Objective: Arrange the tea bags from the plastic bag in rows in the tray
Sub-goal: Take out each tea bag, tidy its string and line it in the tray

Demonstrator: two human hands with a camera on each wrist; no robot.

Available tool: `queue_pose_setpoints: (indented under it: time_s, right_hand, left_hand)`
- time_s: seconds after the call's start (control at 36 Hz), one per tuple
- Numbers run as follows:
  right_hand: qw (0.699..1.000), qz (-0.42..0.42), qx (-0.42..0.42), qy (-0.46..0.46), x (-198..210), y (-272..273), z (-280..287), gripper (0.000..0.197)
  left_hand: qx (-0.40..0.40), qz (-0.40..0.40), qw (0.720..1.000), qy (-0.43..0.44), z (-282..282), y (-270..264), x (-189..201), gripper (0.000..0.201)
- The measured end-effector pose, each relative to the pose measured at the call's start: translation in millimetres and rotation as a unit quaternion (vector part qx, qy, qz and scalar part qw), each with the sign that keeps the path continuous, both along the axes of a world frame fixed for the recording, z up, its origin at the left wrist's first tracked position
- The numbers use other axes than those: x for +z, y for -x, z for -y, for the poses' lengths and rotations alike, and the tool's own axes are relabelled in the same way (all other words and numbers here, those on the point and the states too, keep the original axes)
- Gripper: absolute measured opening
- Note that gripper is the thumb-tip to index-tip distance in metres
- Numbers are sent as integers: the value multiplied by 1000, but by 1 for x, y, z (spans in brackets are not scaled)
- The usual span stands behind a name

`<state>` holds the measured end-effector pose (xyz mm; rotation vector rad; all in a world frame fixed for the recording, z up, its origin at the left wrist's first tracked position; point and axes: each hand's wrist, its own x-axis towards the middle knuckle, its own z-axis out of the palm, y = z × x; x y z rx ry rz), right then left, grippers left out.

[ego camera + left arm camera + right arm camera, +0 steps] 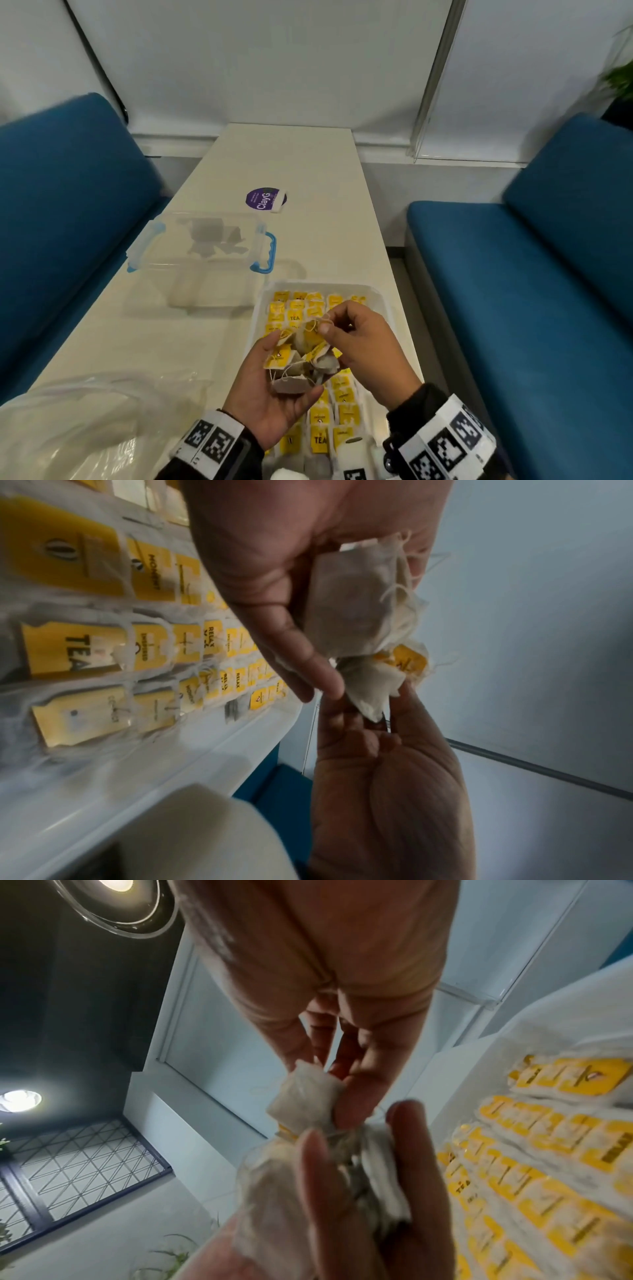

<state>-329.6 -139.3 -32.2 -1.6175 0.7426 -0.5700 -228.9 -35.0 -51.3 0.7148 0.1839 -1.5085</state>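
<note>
My left hand (293,368) is held palm up over the tray, cupping a tangled bunch of tea bags (301,359) with yellow tags and loose strings. My right hand (328,323) pinches one tea bag (304,1096) and its string at the top of that bunch. The white tray (325,285) lies under both hands, and rows of yellow-tagged tea bags (147,642) fill most of it. In the right wrist view the rows (548,1150) run along the right side. The crumpled clear plastic bag (85,411) lies on the table at the lower left.
A clear plastic box with blue handles (202,243) stands on the cream table (291,157) beyond the tray, to the left. A purple round sticker (262,200) is farther back. Blue sofas (531,274) flank the table on both sides.
</note>
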Motion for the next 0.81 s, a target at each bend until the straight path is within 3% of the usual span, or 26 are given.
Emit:
queue_pose_setpoints:
  time_s: [0.14, 0.25, 0.39, 0.5, 0.67, 0.81]
  right_hand:
    - [999, 43, -18, -25, -3, -7, -11, 15]
    - [996, 71, -49, 7, -1, -7, -15, 14]
    - [993, 80, -84, -1, 0, -10, -17, 18]
    - [990, 95, -90, -58, 2, -17, -24, 13]
    - [984, 111, -87, -108, 2, -23, -32, 13]
    - [988, 107, -109, -28, 0, -27, -29, 10]
  left_hand:
    - [18, 2, 1000, 1, -2, -2, -2, 42]
    - [26, -23, 999, -10, -3, -7, -2, 34]
    - [20, -36, 999, 21, -1, -8, -1, 52]
    - [24, -4, 1000, 5, 3, -1, 1, 24]
    - [37, -3, 999, 9, 2, -1, -5, 30]
    - [36, -13, 999, -8, -3, -9, -5, 30]
